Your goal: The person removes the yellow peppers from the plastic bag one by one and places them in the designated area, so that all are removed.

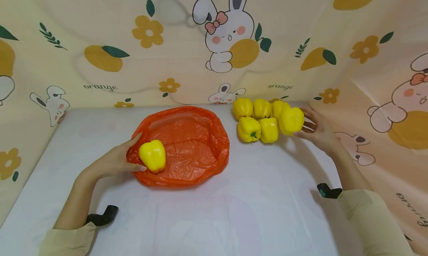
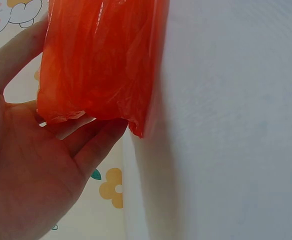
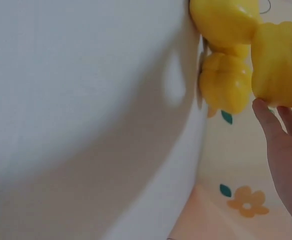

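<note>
A yellow bell pepper (image 1: 291, 121) is between the thumb and fingers of my right hand (image 1: 314, 129), at the right end of a group of similar peppers. The right wrist view shows this held pepper (image 3: 277, 65) off the table, with fingertips against its end and side. At centre left, an orange-red plastic bag (image 1: 192, 152) lies with its mouth spread wide. My left hand (image 1: 115, 157) grips the bag's left rim, thumb toward the front and fingers toward the back. Another yellow bell pepper (image 1: 152, 156) sits inside the bag, beside that hand.
Several yellow bell peppers (image 1: 249, 129) stand close together in two rows near the back edge of the white table (image 1: 214, 219). A patterned cloth wall (image 1: 187, 36) rises behind and along the sides. Black wrist mounts (image 1: 103, 216) are on both forearms.
</note>
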{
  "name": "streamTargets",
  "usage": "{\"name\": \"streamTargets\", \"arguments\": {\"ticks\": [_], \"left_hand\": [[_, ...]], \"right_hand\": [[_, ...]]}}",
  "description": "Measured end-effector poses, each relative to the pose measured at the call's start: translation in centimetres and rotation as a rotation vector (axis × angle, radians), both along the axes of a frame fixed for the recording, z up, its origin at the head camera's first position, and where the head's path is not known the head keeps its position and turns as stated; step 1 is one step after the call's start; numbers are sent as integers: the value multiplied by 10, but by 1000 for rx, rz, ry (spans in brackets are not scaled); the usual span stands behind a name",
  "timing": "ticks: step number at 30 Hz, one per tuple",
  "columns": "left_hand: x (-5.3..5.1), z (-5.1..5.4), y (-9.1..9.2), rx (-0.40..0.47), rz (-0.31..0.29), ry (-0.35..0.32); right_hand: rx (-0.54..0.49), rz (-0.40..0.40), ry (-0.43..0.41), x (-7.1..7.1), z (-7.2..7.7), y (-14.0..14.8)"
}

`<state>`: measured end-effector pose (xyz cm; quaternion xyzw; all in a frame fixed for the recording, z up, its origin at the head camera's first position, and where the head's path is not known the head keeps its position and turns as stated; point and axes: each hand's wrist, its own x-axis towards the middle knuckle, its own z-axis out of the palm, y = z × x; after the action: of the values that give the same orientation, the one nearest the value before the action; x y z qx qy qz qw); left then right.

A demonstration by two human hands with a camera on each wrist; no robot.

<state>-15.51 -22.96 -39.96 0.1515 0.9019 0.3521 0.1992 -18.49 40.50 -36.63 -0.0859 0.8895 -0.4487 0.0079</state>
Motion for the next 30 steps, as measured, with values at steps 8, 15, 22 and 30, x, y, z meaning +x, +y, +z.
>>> {"name": "streamTargets", "arguments": {"ticks": [8, 15, 22, 30], "left_hand": [[1, 0, 1, 2, 9, -7], [2, 0, 3, -2, 16, -19], [1, -1, 4, -8, 11, -18], [2, -1, 3, -3, 15, -12]], "right_hand": [[-28, -15, -61, 6, -17, 11], [-64, -25, -150, 5, -32, 14], [-60, -28, -142, 7, -42, 12], [-49, -28, -136, 4, -46, 9]]}}
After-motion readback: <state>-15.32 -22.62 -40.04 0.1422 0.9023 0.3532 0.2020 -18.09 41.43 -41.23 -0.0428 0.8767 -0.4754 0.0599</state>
